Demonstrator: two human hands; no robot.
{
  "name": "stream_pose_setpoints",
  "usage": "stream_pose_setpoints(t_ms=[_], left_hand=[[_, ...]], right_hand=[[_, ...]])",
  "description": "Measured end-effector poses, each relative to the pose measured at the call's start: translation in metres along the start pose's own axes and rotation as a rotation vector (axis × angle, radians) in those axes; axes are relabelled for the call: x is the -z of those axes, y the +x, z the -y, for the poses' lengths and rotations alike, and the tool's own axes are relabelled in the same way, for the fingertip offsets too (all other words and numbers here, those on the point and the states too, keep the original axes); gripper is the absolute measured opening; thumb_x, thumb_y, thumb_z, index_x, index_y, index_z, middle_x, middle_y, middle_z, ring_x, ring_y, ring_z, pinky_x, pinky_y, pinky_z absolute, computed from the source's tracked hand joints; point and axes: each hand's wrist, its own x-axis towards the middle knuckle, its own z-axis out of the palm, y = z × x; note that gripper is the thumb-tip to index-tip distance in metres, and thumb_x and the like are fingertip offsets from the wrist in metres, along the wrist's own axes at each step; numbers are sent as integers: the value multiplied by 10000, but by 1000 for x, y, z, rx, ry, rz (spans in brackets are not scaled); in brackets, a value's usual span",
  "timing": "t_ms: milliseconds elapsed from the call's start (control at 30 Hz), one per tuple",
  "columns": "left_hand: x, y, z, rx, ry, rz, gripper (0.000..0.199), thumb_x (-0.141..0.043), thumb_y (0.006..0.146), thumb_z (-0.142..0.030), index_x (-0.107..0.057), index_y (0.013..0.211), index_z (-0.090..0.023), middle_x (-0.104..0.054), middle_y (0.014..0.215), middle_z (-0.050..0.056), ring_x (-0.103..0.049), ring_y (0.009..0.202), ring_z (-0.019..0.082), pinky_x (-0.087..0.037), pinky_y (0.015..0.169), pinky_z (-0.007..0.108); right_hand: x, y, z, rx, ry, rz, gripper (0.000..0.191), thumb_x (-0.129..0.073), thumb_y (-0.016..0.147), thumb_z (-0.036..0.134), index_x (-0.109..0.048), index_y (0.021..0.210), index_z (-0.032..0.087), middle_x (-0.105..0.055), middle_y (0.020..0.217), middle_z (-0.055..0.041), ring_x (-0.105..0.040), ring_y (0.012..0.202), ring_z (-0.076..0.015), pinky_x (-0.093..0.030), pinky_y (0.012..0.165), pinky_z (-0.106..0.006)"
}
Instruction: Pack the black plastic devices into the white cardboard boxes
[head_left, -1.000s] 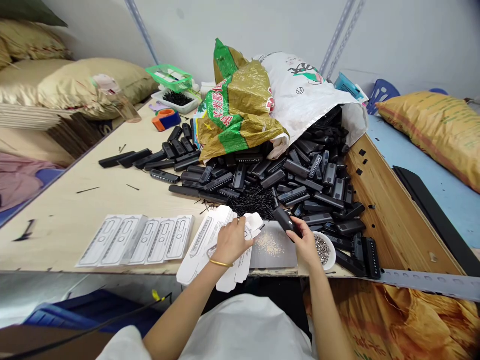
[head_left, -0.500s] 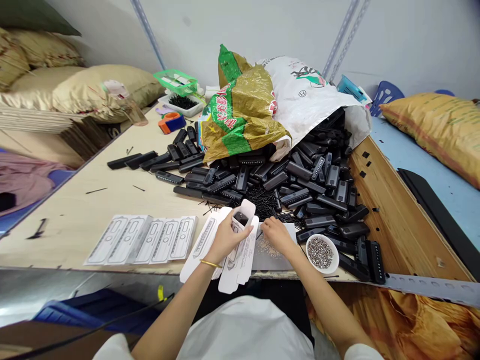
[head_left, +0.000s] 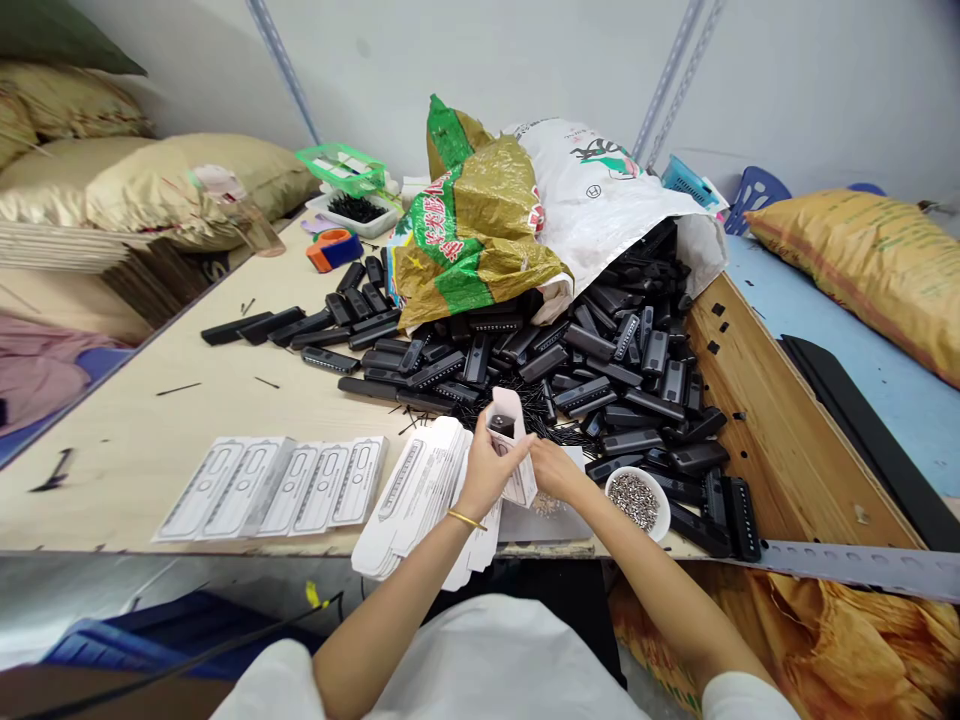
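The left hand (head_left: 484, 472) grips one open white box (head_left: 519, 486), held upright with its flap up over the near edge of the table (head_left: 184, 420), right of the middle. One black unit (head_left: 501, 426) shows in the box's mouth. The right hand (head_left: 556, 474) has its fingers bent at the box's right side (their tips are partly hidden, so whether they grip cannot be told).

Left of the hands, five closed printed boxes (head_left: 244, 485) lie side by side along the near edge. Between them and the left hand, flat printed cartons (head_left: 427, 480) overlap in a pile (too closely to count). One pale sheet (head_left: 525, 522) lies under the hands, and just to its right, one white bowl (head_left: 664, 520) holds many small metal pieces (head_left: 634, 498).

Uncounted black harmonica-like units (head_left: 600, 340) heap from the middle to the right edge, with thin black sticks (head_left: 525, 398) in front. Behind rest two bags, one gold-and-green (head_left: 495, 220), one white (head_left: 600, 215). Toward the far left corner are one orange-and-blue tape roll (head_left: 330, 250), one white tray (head_left: 379, 228) and one green basket (head_left: 341, 182).
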Motion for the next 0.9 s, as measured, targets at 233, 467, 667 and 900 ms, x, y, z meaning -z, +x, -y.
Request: stream_pose_setpoints(t_ms=[233, 467, 667, 900], left_hand=[[23, 5, -4, -29, 42, -98, 702, -634, 721, -454, -361, 1308, -183, -554, 1171, 97, -555, 1080, 224, -442, 928, 349], [-24, -17, 24, -129, 99, 111, 726, -663, 718, -342, -356, 1357, -187, -477, 1315, 130, -442, 1251, 271, -318, 1075, 416], [-50, -26, 43, -259, 190, 243, 761, -625, 756, -275, -257, 1416, -190, -421, 1390, 154, -383, 1312, 288, -283, 1101, 460], [-49, -31, 47, -279, 211, 256, 768, -623, 765, -242, -233, 1424, -185, -383, 1442, 155, -338, 1355, 286, -250, 1131, 470]], right_hand=[[9, 15, -1, -85, 222, 21, 95, -572, 769, 82, -606, 745, 168, -653, 807, -85, -575, 811, -194, -419, 721, -290], [65, -37, -19, -519, 638, -500, 149, -473, 843, 148, -512, 975, 205, -590, 732, 0, -570, 591, -137, -453, 568, -261], [98, -58, 29, -593, 1092, -973, 240, -614, 806, 291, -517, 1024, 270, -609, 803, 22, -578, 626, -127, -495, 632, -295], [94, -69, 22, -564, 784, -807, 86, -574, 826, 256, -581, 911, 246, -629, 773, 0, -549, 632, -141, -452, 613, -283]])
